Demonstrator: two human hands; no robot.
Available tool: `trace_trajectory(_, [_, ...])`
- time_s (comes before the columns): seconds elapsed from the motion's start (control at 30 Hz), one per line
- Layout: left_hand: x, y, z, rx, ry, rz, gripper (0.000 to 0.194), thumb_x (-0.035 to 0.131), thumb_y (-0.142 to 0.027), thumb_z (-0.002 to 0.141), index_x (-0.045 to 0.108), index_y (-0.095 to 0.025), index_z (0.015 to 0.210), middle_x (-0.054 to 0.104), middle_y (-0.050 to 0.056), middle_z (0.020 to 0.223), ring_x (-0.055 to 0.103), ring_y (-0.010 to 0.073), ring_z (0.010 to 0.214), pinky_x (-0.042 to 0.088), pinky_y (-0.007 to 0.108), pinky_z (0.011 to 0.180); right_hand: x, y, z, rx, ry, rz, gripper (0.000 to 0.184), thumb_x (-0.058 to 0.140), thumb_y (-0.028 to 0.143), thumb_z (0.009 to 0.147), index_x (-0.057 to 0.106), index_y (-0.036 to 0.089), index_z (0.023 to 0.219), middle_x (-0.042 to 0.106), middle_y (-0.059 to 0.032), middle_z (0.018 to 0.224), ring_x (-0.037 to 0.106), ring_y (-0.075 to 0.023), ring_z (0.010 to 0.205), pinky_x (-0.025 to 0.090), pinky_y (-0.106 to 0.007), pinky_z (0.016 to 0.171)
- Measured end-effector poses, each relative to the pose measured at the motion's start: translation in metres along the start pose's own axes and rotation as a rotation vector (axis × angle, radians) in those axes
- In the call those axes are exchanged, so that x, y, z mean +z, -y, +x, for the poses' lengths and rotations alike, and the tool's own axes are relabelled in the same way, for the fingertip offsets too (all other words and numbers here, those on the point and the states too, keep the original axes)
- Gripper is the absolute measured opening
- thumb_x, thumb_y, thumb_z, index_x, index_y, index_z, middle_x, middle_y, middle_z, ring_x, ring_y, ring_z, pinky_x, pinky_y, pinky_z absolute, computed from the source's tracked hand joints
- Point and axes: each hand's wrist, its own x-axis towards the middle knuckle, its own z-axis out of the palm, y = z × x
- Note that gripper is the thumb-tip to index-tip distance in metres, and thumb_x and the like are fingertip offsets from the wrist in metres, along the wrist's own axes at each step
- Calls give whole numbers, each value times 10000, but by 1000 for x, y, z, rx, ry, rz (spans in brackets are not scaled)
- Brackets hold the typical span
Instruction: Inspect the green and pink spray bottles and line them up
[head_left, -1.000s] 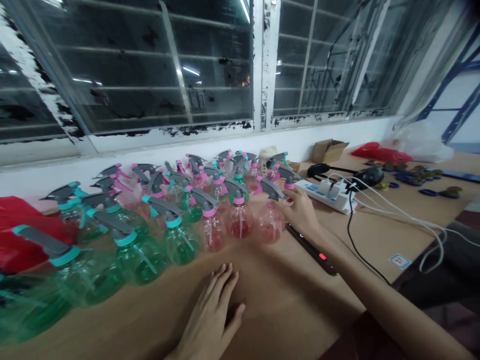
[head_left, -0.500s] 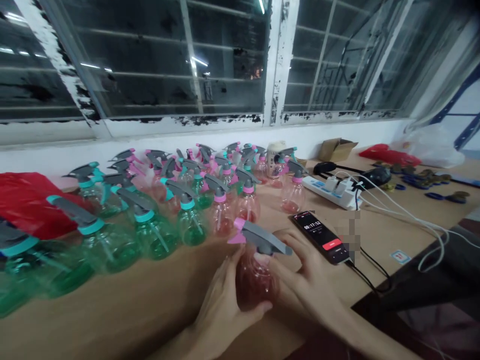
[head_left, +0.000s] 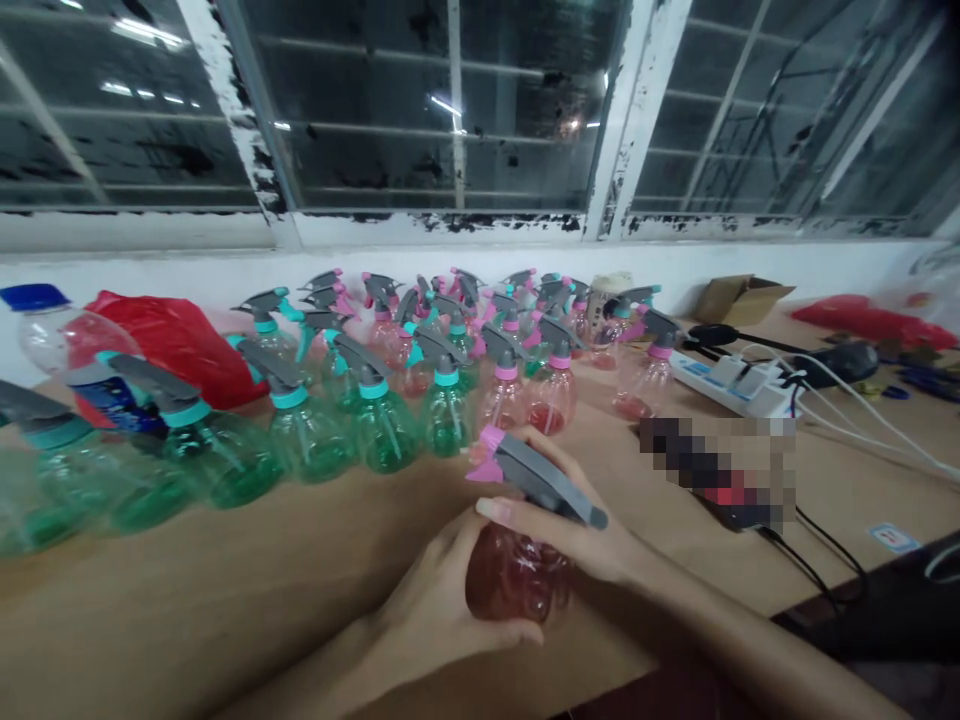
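A pink spray bottle with a grey and pink trigger head stands upright between my hands at the table's near side. My left hand wraps around its clear pink body, thumb low across the front. Around the neck, just under the spray head, my right hand is closed, its thumb reaching toward the nozzle side. The neck itself is hidden behind my right fingers. Just beyond are a green spray bottle and another pink spray bottle, both upright.
Several more spray bottles, green and pink, fill the table toward the wall. A blue-capped plastic bottle and a red bag lie left. Right are a power strip with cables, a blurred-out phone and a cardboard box.
The view has swung left, bringing the blue-capped bottle into sight. My right hand has shifted around the neck of the held spray bottle, its thumb now further left. My left hand keeps its grip.
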Motion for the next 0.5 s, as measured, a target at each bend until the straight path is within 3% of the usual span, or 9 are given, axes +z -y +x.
trace_trajectory(0.13, [-9, 8, -10, -47, -7, 7, 921, 822, -505, 581, 397, -258, 1360, 528, 113, 1299, 505, 382, 1172, 411, 555, 935, 12, -5, 5, -131, 5, -257, 202, 616, 275, 801, 582, 278, 999, 633, 9, 884, 605, -162, 776, 491, -315, 716])
trace_trajectory(0.27, [-19, 22, -17, 17, 23, 103, 982, 815, -542, 578, 352, -268, 1399, 471, 125, 1371, 450, 377, 1230, 351, 543, 990, 20, -6, 9, -259, 1, -429, 202, 529, 188, 764, 581, 286, 934, 563, 25, 734, 536, -155, 614, 471, -302, 604])
trace_trajectory(0.37, [-29, 35, -20, 82, 76, 256, 1040, 795, -596, 587, 308, -243, 1435, 419, 145, 1420, 387, 372, 1283, 283, 540, 1036, 24, -10, 13, -257, -31, -463, 154, 521, 208, 777, 571, 284, 901, 537, 30, 694, 512, -153, 582, 460, -294, 567])
trace_trajectory(0.5, [-38, 49, -28, 109, 144, 425, 1093, 730, -686, 618, 253, -183, 1463, 311, 180, 1480, 286, 349, 1350, 193, 522, 1088, 24, -15, 17, -203, -85, -485, 107, 565, 362, 829, 598, 280, 890, 553, 26, 675, 529, -157, 590, 469, -295, 566])
